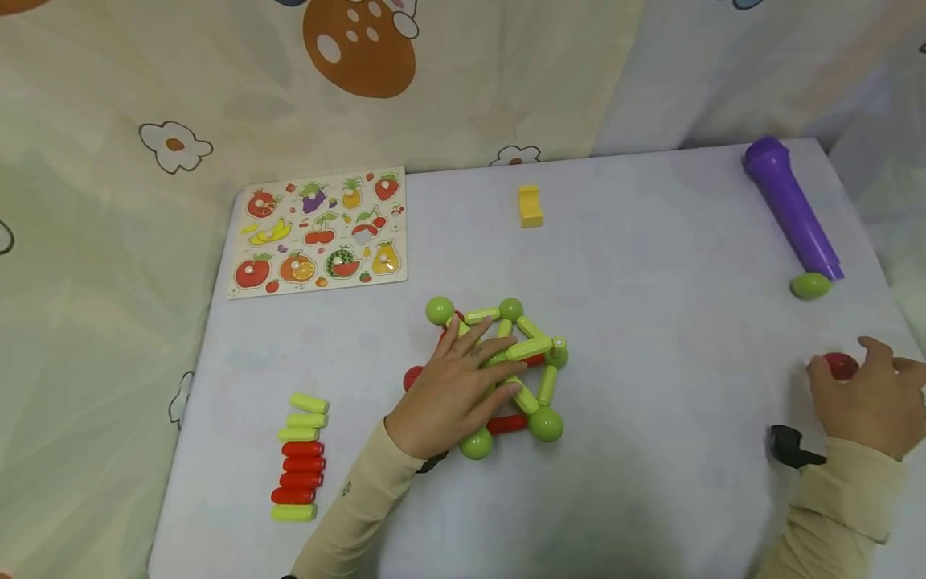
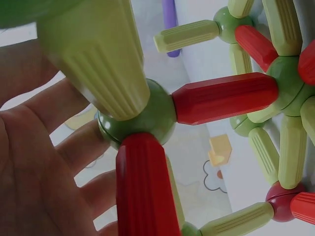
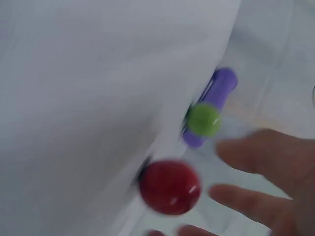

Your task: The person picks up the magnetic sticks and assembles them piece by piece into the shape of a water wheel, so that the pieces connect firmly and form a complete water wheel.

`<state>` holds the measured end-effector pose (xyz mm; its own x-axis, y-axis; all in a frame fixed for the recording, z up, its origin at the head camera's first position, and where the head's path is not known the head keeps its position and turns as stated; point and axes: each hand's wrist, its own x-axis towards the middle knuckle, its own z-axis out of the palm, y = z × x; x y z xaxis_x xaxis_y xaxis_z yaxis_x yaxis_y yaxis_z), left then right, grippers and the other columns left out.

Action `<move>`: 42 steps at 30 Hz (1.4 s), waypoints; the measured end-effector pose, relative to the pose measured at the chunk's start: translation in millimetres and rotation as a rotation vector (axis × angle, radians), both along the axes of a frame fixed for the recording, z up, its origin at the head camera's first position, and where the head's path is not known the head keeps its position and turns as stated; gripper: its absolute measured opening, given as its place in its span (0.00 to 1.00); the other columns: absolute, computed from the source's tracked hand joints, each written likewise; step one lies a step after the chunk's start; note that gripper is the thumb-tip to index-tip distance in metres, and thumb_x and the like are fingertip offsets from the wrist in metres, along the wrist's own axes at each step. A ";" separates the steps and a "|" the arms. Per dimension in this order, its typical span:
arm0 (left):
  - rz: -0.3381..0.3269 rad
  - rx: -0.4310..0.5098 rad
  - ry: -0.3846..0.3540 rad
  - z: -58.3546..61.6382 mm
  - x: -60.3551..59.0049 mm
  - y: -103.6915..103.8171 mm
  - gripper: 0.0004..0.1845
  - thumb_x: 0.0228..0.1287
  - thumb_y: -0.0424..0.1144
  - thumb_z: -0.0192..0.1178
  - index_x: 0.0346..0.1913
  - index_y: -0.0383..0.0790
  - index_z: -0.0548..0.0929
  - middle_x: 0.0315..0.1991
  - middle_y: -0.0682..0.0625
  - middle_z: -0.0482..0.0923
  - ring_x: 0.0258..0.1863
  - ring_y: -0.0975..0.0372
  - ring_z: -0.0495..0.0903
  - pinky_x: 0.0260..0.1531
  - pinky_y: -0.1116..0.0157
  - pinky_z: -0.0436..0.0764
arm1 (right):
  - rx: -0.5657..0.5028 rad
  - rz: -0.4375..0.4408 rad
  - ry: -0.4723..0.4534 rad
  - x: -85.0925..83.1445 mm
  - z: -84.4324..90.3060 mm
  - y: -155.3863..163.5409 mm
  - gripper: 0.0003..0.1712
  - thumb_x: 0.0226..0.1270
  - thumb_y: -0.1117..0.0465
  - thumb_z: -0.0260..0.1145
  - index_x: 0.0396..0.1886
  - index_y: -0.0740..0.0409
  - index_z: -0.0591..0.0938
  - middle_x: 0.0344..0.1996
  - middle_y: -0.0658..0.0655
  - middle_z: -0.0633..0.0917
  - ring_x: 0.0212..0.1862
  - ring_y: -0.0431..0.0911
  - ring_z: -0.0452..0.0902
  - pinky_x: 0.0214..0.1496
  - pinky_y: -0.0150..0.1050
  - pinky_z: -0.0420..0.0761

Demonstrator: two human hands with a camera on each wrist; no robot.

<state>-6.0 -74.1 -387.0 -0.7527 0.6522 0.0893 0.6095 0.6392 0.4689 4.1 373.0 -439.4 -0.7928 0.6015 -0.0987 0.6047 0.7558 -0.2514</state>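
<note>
The table [image 1: 651, 498] is covered in pale cloth, and in the middle of it stands my frame of rods and balls [image 1: 531, 354], green and red. My left hand [image 1: 456, 394] lies flat over its near left side, fingers straight, pressing it steady rather than gripping. I judge that light pressure is right: lean harder and the joints may fold.

Far to the right lies the purple tube [image 1: 792, 211], with a green ball [image 1: 810, 285] just at its near end. Nearer me is the red ball [image 1: 841, 366], at the right edge of the table. My right hand [image 1: 871, 402] reaches round it with fingers loosely curled; whether they have closed on it I cannot tell, since the wrist view is blurred and shows a gap between fingers and ball. To do this well I think I should pinch the ball between thumb and fingertips before lifting, because it could roll off the edge.
</note>
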 end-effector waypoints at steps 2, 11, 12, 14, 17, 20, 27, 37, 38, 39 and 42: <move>-0.005 0.000 -0.003 -0.6 -0.4 -0.8 0.17 0.72 0.49 0.51 0.56 0.49 0.82 0.62 0.50 0.74 0.73 0.51 0.54 0.69 0.41 0.43 | -0.024 0.031 -0.070 3.3 -4.6 12.4 0.34 0.66 0.57 0.52 0.67 0.73 0.61 0.54 0.85 0.66 0.52 0.78 0.65 0.48 0.69 0.66; -0.001 0.022 -0.031 -3.3 -1.3 -3.4 0.17 0.72 0.49 0.51 0.56 0.50 0.82 0.63 0.52 0.74 0.73 0.54 0.54 0.71 0.48 0.35 | -0.261 0.520 0.360 -6.5 -2.4 -57.2 0.27 0.59 0.68 0.68 0.60 0.64 0.75 0.42 0.69 0.82 0.38 0.34 0.76 0.35 0.23 0.69; 0.001 0.023 -0.029 -3.4 -1.1 -3.4 0.17 0.72 0.49 0.51 0.56 0.50 0.82 0.62 0.52 0.74 0.73 0.54 0.54 0.71 0.47 0.36 | -0.333 0.608 0.441 -9.5 0.1 -75.2 0.28 0.56 0.71 0.70 0.58 0.63 0.76 0.41 0.66 0.83 0.38 0.29 0.74 0.37 0.20 0.70; 0.001 0.022 -0.021 -3.6 -1.2 -3.3 0.17 0.72 0.49 0.51 0.55 0.50 0.82 0.62 0.52 0.74 0.73 0.54 0.55 0.71 0.46 0.38 | -0.472 0.759 0.538 -15.2 5.4 -112.0 0.31 0.50 0.74 0.72 0.57 0.62 0.77 0.42 0.60 0.84 0.41 0.27 0.73 0.42 0.19 0.71; 0.002 0.022 -0.017 -4.1 -1.6 -2.9 0.17 0.72 0.49 0.51 0.55 0.50 0.83 0.62 0.51 0.74 0.73 0.53 0.55 0.70 0.44 0.41 | -0.639 0.934 0.601 -22.3 9.3 -157.2 0.33 0.47 0.77 0.72 0.56 0.62 0.77 0.43 0.56 0.85 0.42 0.32 0.77 0.47 0.25 0.73; 0.002 0.025 -0.005 -4.6 -1.8 -2.1 0.17 0.72 0.49 0.52 0.55 0.49 0.83 0.61 0.51 0.75 0.72 0.52 0.56 0.70 0.42 0.43 | -0.768 0.998 0.572 -27.2 6.3 -185.0 0.31 0.50 0.76 0.71 0.56 0.63 0.74 0.46 0.55 0.85 0.44 0.37 0.78 0.51 0.28 0.73; 0.000 0.052 0.002 -5.4 -1.9 -1.2 0.17 0.71 0.49 0.52 0.54 0.47 0.83 0.60 0.51 0.76 0.72 0.52 0.58 0.70 0.43 0.42 | -0.988 0.978 0.478 -30.3 -10.4 -197.8 0.28 0.56 0.79 0.65 0.57 0.64 0.71 0.46 0.59 0.84 0.49 0.40 0.78 0.57 0.29 0.71; 0.048 0.099 0.025 0.2 2.6 -9.4 0.14 0.70 0.48 0.54 0.49 0.47 0.84 0.61 0.49 0.74 0.72 0.53 0.58 0.70 0.44 0.45 | -1.022 1.018 0.390 -33.7 -14.6 -200.3 0.35 0.55 0.77 0.67 0.63 0.63 0.68 0.46 0.59 0.81 0.51 0.39 0.76 0.58 0.30 0.71; 0.072 0.129 0.041 3.6 4.2 -14.4 0.13 0.70 0.47 0.55 0.47 0.47 0.84 0.60 0.48 0.74 0.71 0.53 0.60 0.70 0.44 0.47 | -1.022 1.020 0.386 -33.9 -14.7 -199.9 0.37 0.55 0.77 0.67 0.65 0.62 0.67 0.47 0.60 0.81 0.52 0.39 0.76 0.58 0.30 0.71; 0.111 0.161 0.057 7.8 6.4 -21.3 0.11 0.69 0.46 0.56 0.46 0.45 0.84 0.60 0.47 0.74 0.69 0.52 0.62 0.70 0.45 0.51 | -1.020 1.018 0.380 -34.0 -14.9 -199.2 0.38 0.55 0.77 0.68 0.66 0.60 0.66 0.48 0.59 0.81 0.52 0.39 0.76 0.59 0.30 0.71; 0.312 0.226 0.108 17.8 15.8 -54.0 0.10 0.66 0.40 0.60 0.46 0.41 0.83 0.57 0.45 0.75 0.62 0.52 0.69 0.63 0.47 0.65 | -1.003 1.011 0.357 -33.7 -15.9 -195.2 0.41 0.55 0.76 0.69 0.68 0.56 0.65 0.51 0.57 0.80 0.53 0.38 0.75 0.59 0.29 0.70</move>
<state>9.8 -128.1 -369.2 -0.8901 0.3486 0.2937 0.4558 0.6897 0.5627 -29.6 177.9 -455.3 -0.8971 -0.4132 0.1563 -0.2700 0.2329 -0.9343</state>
